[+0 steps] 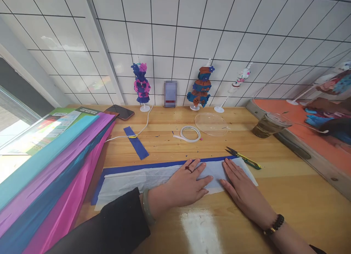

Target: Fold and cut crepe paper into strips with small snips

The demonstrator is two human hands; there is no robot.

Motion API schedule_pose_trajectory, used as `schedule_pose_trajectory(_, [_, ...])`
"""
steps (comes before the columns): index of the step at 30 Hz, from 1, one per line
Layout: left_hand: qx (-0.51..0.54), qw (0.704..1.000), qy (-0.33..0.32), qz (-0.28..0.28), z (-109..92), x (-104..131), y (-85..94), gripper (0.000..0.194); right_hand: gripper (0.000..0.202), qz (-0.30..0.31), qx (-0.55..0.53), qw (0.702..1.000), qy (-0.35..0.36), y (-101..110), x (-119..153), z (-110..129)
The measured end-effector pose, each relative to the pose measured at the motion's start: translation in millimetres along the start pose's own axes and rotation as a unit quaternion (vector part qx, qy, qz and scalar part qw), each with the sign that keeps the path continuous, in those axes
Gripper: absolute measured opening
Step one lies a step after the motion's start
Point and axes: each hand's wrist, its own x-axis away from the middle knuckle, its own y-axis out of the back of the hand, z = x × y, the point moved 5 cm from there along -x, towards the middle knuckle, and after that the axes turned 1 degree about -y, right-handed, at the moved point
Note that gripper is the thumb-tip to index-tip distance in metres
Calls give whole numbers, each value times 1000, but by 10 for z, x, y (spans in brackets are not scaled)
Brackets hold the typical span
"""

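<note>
A long strip of thin white paper (123, 190) lies over a blue strip (115, 170), whose edge shows along the far and left sides. My left hand (188, 182), a ring on one finger, rests flat on the white paper with its fingers spread. To its right, my right hand (241, 184) also lies flat, its fingertips near the paper's far edge. Neither hand grasps anything. Just beyond my right hand are thread snips (244, 158) with dark blades and green and yellow handles.
Rolled coloured sheets (63, 170) cover the left side. A blue piece (136, 143), a tape roll (190, 134), a clear disc (211, 124) and a phone (120, 112) lie farther back. Dressed dolls on stands (142, 86) line the wall. A drink cup (270, 125) stands right.
</note>
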Motion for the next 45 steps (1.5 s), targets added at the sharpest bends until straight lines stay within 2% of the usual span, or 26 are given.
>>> schedule_pose_trajectory(6, [0,1000,-2,-1,7,0,-9,44,59,-16,5,1000,-16,9,-7,3])
schedule_pose_trajectory(8, [0,1000,-3,-1,6,2,-5,43,58,-19,-4,1000,9,54,-15,104])
schedule_pose_trajectory(12, [-4,1000,-4,-1,2,-2,21,45,61,10,-40,994,105,119,-31,436])
schedule_pose_trajectory(15, [-10,1000,-8,2,-4,-10,37,47,64,25,-51,991,123,111,-42,557])
schedule_pose_trajectory(18, [-13,1000,-5,-3,4,-11,35,47,62,19,-46,995,88,66,-41,466])
schedule_pose_trajectory(24, [-18,1000,-7,-6,15,3,7,45,61,1,-5,1000,-26,-9,-23,31])
schedule_pose_trajectory(28, [-24,1000,-8,-3,12,2,11,44,66,-16,23,997,-68,-9,-37,-131])
schedule_pose_trajectory(39, [-35,999,-7,6,-20,-1,33,51,65,-50,22,997,-62,-57,-26,-180])
schedule_pose_trajectory(43, [-41,999,-8,12,-40,1,26,53,67,-53,19,996,-73,3,-32,-148])
schedule_pose_trajectory(45, [-44,999,-8,13,-42,4,8,53,67,-63,11,997,-53,64,-41,-52])
